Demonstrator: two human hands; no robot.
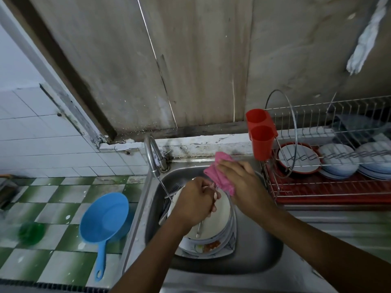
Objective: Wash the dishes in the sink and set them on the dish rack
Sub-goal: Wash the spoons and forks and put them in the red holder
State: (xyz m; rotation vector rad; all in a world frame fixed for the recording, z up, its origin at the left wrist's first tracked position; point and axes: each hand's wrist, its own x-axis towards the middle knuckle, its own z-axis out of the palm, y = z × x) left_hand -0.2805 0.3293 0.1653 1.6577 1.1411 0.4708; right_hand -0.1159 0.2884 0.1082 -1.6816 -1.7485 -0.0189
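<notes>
Fingers of the right hand grasp a pink cloth above stacked white plates in the steel sink; the left hand curls, contents impossible to tell.

We are in a home kitchen: a steel sink with a tap, a wire dish rack holding plates, and tiled walls.

Stained board wall; white tiles at left (grimy trim), green-and-white checkered tiles below.
</notes>
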